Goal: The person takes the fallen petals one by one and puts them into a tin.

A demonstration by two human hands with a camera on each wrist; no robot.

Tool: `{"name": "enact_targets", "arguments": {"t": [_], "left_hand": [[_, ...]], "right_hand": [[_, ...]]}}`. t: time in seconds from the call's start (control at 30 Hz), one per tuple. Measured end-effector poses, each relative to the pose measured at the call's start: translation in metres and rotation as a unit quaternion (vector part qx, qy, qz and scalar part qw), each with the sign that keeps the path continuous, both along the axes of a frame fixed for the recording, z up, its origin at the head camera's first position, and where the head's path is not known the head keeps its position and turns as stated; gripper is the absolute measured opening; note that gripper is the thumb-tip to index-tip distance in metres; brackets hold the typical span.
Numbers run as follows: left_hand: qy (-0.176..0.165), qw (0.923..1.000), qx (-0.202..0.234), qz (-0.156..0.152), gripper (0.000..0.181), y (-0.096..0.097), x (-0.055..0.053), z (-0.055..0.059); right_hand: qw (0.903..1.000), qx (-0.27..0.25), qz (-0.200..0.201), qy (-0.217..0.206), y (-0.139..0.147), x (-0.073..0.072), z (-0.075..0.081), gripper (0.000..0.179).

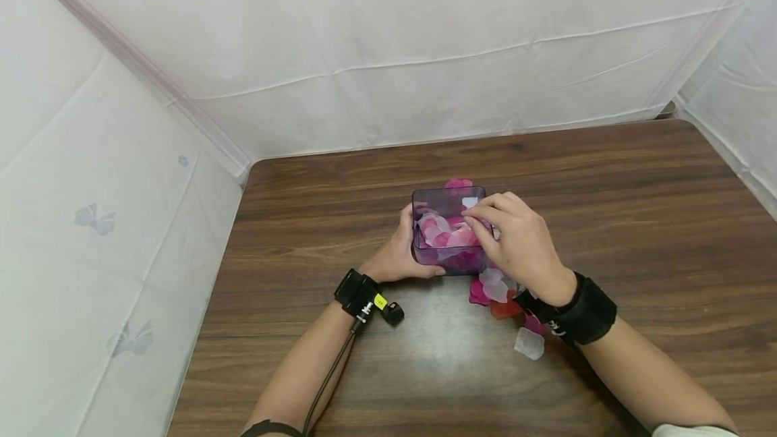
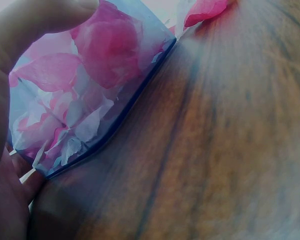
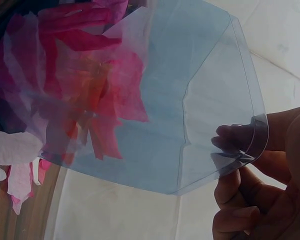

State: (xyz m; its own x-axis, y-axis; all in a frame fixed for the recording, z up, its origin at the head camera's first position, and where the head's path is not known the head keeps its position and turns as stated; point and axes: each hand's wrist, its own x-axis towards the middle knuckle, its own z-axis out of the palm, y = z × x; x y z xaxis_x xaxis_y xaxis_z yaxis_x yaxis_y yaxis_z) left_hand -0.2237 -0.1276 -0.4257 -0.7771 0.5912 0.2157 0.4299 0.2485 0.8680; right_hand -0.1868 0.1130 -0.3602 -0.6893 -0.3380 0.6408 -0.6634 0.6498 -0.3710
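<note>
A see-through purple box (image 1: 449, 197) is partly filled with pink and white artificial flower petals (image 1: 446, 231). My left hand (image 1: 397, 251) grips it from the left, with the thumb along the near side. In the left wrist view, the thumb (image 2: 45, 17) presses the clear wall over the petals. My right hand (image 1: 516, 241) reaches over the box's right rim, thumb and forefinger pinched together inside. A small white petal (image 1: 470, 202) shows at these fingertips, partly hidden. In the right wrist view, the fingertips (image 3: 230, 137) show through the clear wall (image 3: 215, 85).
Loose petals (image 1: 494, 285) in pink, white and red lie beside the box under my right wrist. A pink petal (image 1: 458, 183) lies behind it. The wooden table (image 1: 322, 214) meets white cloth walls (image 1: 388, 52) at the back and sides.
</note>
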Motion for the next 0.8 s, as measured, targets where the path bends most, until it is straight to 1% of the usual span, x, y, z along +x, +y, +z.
{"name": "enact_targets", "arguments": {"t": [0.07,0.13,0.27,0.37,0.47,0.53,0.6,0.63,0.67,0.73,0.8], "left_hand": [[0.001,1.0,0.001,0.0,0.113,0.001,0.004,0.01],[0.001,1.0,0.005,-0.001,0.113,0.001,0.004,0.01],[-0.009,0.9999,0.008,-0.001,0.113,0.001,0.005,0.01],[-0.018,0.9998,0.009,-0.001,0.113,0.001,0.005,0.01],[-0.022,0.9997,0.011,-0.002,0.113,0.001,0.005,0.01],[-0.024,0.9996,0.012,-0.002,0.113,0.001,0.005,0.01],[-0.024,0.9996,0.012,-0.001,0.113,0.0,0.004,0.01],[-0.024,0.9997,0.011,-0.001,0.113,0.0,0.004,0.01],[-0.024,0.9997,0.01,0.0,0.114,0.0,0.005,0.01],[-0.025,0.9997,0.009,0.0,0.114,0.0,0.005,0.009],[-0.025,0.9997,0.009,0.0,0.114,0.001,0.005,0.009]], "right_hand": [[1.0,-0.008,-0.002,0.001,0.002,-0.002,0.001,0.013],[0.9998,-0.017,-0.009,0.005,0.007,-0.005,0.002,0.012],[0.9986,-0.036,-0.038,0.003,0.021,-0.015,0.002,0.01],[0.9975,-0.038,-0.06,0.0,0.031,-0.023,0.0,0.01],[0.9968,-0.031,-0.072,-0.016,0.039,-0.029,-0.003,0.009],[0.9958,-0.018,-0.079,-0.044,0.042,-0.032,-0.005,0.009],[0.9928,0.011,-0.083,-0.085,0.046,-0.036,-0.008,0.01],[0.9898,0.03,-0.085,-0.111,0.047,-0.037,-0.01,0.01],[0.9855,0.052,-0.084,-0.138,0.048,-0.038,-0.012,0.011],[0.9733,0.096,-0.074,-0.195,0.05,-0.04,-0.016,0.012],[0.961,0.133,-0.06,-0.235,0.051,-0.042,-0.021,0.012]]}}
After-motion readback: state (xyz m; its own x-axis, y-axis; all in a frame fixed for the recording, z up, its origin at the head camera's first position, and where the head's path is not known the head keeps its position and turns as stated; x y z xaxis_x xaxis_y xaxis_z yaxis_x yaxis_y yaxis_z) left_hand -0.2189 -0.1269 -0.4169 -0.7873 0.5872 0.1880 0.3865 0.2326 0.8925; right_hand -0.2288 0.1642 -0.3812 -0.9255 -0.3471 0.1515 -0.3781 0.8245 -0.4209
